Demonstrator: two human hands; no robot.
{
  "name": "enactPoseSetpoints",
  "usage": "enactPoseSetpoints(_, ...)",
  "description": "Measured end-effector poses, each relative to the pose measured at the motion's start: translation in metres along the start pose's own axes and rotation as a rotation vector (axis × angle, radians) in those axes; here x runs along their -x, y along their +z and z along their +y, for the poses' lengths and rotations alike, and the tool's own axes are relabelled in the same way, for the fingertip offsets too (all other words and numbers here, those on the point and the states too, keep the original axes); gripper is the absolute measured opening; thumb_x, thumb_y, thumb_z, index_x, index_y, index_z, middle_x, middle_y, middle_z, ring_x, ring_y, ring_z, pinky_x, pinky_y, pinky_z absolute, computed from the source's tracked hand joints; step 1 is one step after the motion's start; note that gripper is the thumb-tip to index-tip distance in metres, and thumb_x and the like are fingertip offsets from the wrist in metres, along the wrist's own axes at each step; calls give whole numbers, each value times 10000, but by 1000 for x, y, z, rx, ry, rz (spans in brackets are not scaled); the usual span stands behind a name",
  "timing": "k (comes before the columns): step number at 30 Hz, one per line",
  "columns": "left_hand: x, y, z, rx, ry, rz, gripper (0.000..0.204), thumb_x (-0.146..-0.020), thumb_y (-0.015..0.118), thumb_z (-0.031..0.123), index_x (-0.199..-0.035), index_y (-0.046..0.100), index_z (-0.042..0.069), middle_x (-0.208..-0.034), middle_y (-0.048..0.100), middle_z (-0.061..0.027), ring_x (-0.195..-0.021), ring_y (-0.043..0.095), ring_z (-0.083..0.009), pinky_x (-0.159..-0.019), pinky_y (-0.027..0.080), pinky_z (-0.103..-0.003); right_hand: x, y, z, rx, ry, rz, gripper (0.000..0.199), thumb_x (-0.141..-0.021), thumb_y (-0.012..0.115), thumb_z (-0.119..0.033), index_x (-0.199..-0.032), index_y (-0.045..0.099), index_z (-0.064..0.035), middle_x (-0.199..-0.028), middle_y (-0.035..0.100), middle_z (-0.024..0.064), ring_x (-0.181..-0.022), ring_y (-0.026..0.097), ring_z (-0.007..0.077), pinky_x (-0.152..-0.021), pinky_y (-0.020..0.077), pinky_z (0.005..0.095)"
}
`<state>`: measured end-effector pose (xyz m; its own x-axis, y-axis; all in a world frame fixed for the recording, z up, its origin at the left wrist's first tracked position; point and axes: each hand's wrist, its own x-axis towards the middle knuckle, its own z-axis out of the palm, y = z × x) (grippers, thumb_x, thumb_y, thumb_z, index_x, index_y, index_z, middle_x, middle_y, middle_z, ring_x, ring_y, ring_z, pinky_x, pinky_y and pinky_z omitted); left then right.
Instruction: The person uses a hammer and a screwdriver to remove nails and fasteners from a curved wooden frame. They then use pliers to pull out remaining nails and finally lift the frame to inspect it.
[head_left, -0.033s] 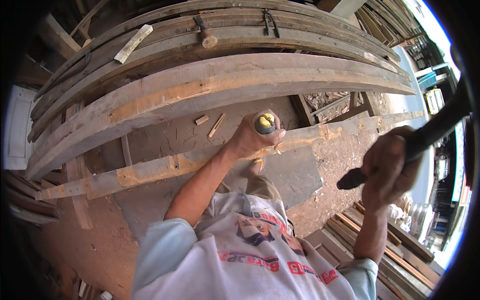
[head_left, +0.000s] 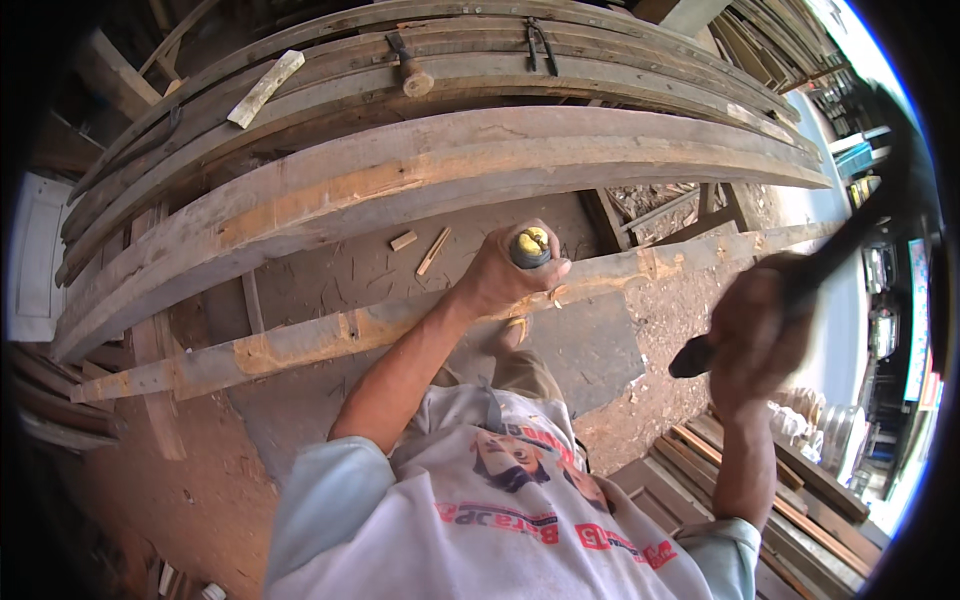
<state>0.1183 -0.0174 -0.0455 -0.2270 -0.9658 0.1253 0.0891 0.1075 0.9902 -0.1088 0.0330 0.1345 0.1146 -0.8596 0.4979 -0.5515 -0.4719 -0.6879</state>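
My left hand (head_left: 505, 272) is wrapped round the upright dark handle of a chisel (head_left: 534, 247) with a yellow top. The chisel's blade is hidden under the fist. Below it runs a long, narrow plank (head_left: 290, 345) with patches of fresh, lighter wood and a curled shaving beside my thumb. Raised at the right, my right hand (head_left: 765, 325) grips a dark hammer (head_left: 865, 215) near the butt of its handle. Motion blurs this hand and the hammer, and the hammer's head lies in the dark rim of the picture.
A thick beam (head_left: 450, 160) lies across the far side. Behind it, on stacked timbers, rest a wooden-handled tool (head_left: 414, 78), pincers (head_left: 543, 48) and a pale offcut (head_left: 266, 90). My sandalled foot (head_left: 512, 332) is beside the plank. More boards (head_left: 790, 490) lie at lower right.
My right hand and the hammer have shifted slightly left and look more blurred. The left hand, chisel and plank are unmoved.
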Motion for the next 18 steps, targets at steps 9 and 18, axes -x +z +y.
enactPoseSetpoints(9, -7, 0, -12, -49, 28, 18, 223, -849, 840, 189, -891, 652, 74, -796, 672, 1, -742, 602, -83, -706, 532, -302, -21, 0, -42, 381, 464, -618, 255, -1064, 631, -242, -1124, 556, -6, -815, 678, 149, -633, 642, 267, -626, 514, 428)
enactPoseSetpoints(18, -9, -3, -9, -45, 115, -45, 236, -855, 841, 196, -904, 645, 72, -787, 645, 7, -736, 575, -91, -700, 516, -302, -5, 10, -5, 380, 331, -513, 215, -1075, 577, -238, -1117, 517, -36, -724, 602, 176, -608, 600, 339, -529, 463, 461)
